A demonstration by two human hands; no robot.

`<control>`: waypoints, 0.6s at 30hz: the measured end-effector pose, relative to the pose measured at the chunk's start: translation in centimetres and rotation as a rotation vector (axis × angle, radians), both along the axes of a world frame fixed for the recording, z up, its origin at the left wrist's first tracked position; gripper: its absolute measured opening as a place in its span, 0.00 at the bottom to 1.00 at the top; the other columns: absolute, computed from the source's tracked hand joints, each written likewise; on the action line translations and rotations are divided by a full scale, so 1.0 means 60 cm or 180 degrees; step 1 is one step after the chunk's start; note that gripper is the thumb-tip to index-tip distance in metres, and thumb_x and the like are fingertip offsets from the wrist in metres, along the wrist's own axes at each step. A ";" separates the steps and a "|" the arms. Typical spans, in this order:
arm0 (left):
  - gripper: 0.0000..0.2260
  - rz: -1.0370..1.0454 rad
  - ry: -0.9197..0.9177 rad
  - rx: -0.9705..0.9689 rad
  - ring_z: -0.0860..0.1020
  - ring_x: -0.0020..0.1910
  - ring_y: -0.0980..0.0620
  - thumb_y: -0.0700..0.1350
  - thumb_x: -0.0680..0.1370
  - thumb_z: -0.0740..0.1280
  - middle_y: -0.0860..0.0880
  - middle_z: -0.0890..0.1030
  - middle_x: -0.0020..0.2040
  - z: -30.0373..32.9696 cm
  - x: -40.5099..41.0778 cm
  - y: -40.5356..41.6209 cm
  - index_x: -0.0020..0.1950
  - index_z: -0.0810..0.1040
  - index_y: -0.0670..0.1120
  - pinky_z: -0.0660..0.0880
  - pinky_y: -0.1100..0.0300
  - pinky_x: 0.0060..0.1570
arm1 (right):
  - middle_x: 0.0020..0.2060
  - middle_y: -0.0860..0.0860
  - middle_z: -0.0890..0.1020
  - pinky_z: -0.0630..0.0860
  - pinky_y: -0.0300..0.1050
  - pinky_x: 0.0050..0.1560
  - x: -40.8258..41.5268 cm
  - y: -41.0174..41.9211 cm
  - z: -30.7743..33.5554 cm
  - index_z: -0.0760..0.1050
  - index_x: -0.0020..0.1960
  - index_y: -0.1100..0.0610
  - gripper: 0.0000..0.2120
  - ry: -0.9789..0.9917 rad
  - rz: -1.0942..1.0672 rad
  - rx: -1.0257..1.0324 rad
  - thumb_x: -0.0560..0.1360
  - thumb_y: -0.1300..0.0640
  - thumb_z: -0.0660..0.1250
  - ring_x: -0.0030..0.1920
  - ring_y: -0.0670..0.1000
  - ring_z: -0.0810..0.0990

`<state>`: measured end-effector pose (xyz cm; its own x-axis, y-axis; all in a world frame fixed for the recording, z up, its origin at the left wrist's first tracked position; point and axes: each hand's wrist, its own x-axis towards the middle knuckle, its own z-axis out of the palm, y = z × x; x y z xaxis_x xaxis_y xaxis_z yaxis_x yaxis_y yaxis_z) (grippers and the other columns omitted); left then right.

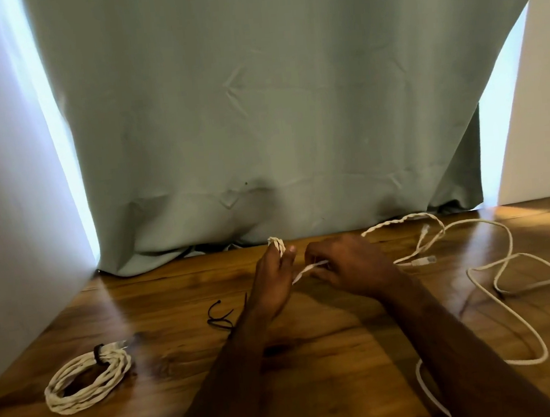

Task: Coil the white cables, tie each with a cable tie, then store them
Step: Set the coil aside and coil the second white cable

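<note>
At the middle of the wooden table (pixel 329 346), my left hand (pixel 273 283) holds a small loop of white twisted cable (pixel 278 244) between thumb and fingers. Just to its right, my right hand (pixel 348 268) pinches the same cable where it runs between the two hands. The loose rest of the white cable (pixel 501 268) sprawls over the right side of the table, with a clear plug (pixel 424 260) lying beyond my right hand. A finished white coil (pixel 85 379), bound with a black tie, lies at the front left. Loose black cable ties (pixel 220 316) lie left of my left wrist.
A grey-green curtain (pixel 276 125) hangs behind the table's far edge. A white wall (pixel 10 198) closes the left side and another stands at the right. A stretch of white cable (pixel 429 391) trails off the table's front edge beside my right forearm.
</note>
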<state>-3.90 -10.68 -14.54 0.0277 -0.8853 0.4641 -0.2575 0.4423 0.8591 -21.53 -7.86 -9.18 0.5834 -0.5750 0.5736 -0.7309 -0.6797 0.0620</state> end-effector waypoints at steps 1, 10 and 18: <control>0.17 -0.0091 0.0067 0.0130 0.73 0.37 0.49 0.66 0.76 0.59 0.46 0.75 0.37 0.003 -0.003 0.002 0.43 0.73 0.53 0.70 0.48 0.37 | 0.42 0.47 0.86 0.74 0.45 0.40 -0.012 -0.007 0.001 0.80 0.49 0.49 0.10 -0.0086 -0.0046 -0.0083 0.77 0.43 0.67 0.41 0.52 0.83; 0.31 -0.0995 0.0325 0.1127 0.64 0.25 0.55 0.70 0.79 0.46 0.52 0.67 0.27 0.021 -0.025 0.021 0.47 0.76 0.47 0.63 0.57 0.32 | 0.45 0.46 0.85 0.72 0.53 0.52 -0.024 -0.022 -0.006 0.83 0.56 0.49 0.21 -0.0141 -0.0069 -0.0441 0.81 0.40 0.55 0.46 0.50 0.81; 0.19 -0.2565 0.1418 0.1512 0.56 0.17 0.57 0.59 0.80 0.58 0.53 0.60 0.21 0.052 -0.014 0.044 0.37 0.71 0.47 0.65 0.60 0.25 | 0.45 0.43 0.84 0.78 0.47 0.45 -0.025 -0.030 -0.011 0.84 0.54 0.53 0.13 -0.1452 0.0741 0.0427 0.81 0.46 0.64 0.45 0.45 0.83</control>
<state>-4.71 -8.02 -11.41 -0.5705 -0.8065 0.1552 0.3487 -0.0668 0.9349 -23.06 -9.66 -9.83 0.4126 -0.5458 0.7293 -0.4921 -0.8073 -0.3257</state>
